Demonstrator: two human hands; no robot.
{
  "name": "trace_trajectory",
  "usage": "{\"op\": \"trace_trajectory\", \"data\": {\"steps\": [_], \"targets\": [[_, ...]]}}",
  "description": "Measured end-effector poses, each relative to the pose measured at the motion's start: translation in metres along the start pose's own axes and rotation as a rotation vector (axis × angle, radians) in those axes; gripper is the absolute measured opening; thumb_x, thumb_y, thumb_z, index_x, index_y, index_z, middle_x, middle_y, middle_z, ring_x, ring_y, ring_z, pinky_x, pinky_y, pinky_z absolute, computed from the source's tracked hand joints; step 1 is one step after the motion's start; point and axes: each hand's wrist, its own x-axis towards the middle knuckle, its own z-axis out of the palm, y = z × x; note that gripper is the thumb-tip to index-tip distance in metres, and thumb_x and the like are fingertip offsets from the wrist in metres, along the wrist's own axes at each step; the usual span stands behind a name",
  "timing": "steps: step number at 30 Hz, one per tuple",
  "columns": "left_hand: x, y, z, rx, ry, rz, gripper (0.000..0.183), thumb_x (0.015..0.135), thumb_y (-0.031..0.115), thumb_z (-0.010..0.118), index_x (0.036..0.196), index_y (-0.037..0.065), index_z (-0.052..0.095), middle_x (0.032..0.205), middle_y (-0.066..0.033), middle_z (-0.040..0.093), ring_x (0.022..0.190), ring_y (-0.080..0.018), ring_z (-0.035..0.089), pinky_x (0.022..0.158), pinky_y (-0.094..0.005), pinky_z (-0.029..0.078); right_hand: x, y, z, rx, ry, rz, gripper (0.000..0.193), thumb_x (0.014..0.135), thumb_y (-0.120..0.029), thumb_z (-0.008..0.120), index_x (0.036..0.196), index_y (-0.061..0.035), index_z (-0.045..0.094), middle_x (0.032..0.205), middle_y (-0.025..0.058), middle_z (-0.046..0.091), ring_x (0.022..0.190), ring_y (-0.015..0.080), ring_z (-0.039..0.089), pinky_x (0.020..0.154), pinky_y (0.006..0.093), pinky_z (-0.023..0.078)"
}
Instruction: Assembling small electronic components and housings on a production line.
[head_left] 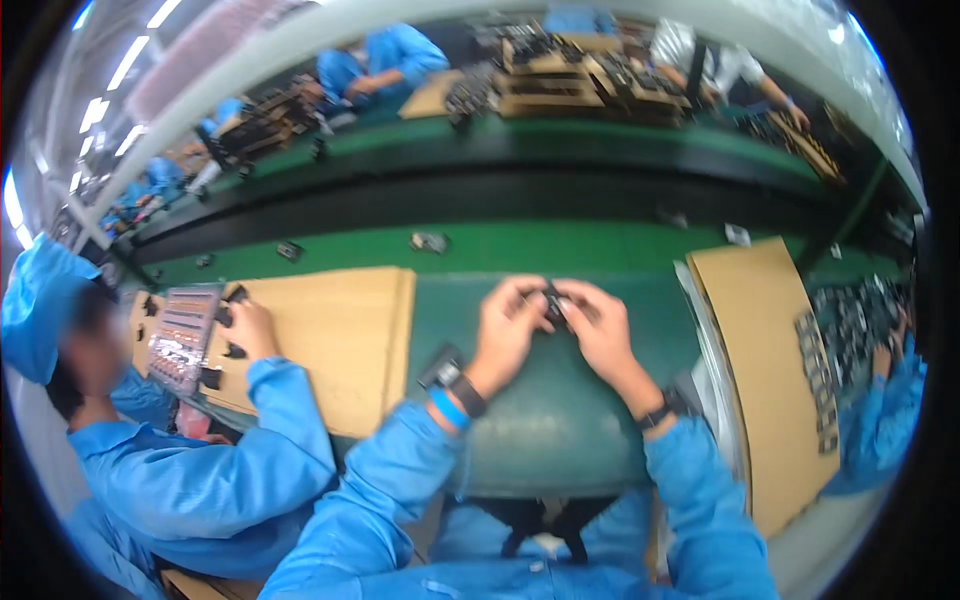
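- Centrally, a small black part point(553, 301) sits between both hands above the green bench top point(560, 440); it is not set down, and work on it appears unfinished.
- Left hand point(507, 325): thumb and fingers curled closed on the part's left side.
- Right hand point(600, 328): fingers bent inward, gripping the same part from the right; blur hides the exact contact, so I cannot tell which step has been reached.
- Rightward, a column of dark pieces point(816, 380) lies along a cardboard sheet point(755, 350); perhaps completed, though nothing visible from where I stand confirms it.
- Beyond, on the green belt point(350, 248), a few loose pieces point(430, 242) lie well apart, touched by neither hand; finished or waiting, I cannot say.
- Leftward, a co-worker's hand point(250, 330) reaches over separate cardboard.
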Motion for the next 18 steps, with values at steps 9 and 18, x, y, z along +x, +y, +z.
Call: {"op": "trace_trajectory", "data": {"steps": [9, 18], "targets": [[0.007, 0.003, 0.005, 0.046, -0.029, -0.037, 0.031, 0.100, 0.002, 0.069, 0.130, -0.003, 0.061, 0.117, -0.0118, 0.069, 0.099, -0.0173, 0.071, 0.079, -0.0318, 0.063, 0.003, 0.007, -0.003, 0.037, 0.041, -0.006, 0.028, 0.100, 0.002, 0.064, 0.128, 0.0037, 0.070, 0.109, 0.0073, 0.068, 0.093, 0.0112, 0.066, 0.077, 0.0248, 0.058], [0.003, 0.009, 0.011, 0.092, -0.020, -0.054, 0.034, 0.097, -0.001, 0.072, 0.130, -0.003, 0.061, 0.115, -0.0115, 0.070, 0.099, -0.0155, 0.070, 0.078, -0.0289, 0.062, 0.001, 0.007, -0.002, 0.128, 0.033, -0.019, 0.029, 0.099, 0.003, 0.066, 0.128, 0.0007, 0.071, 0.103, 0.0043, 0.065, 0.086, 0.0076, 0.063, 0.071, 0.0223, 0.054]]}}
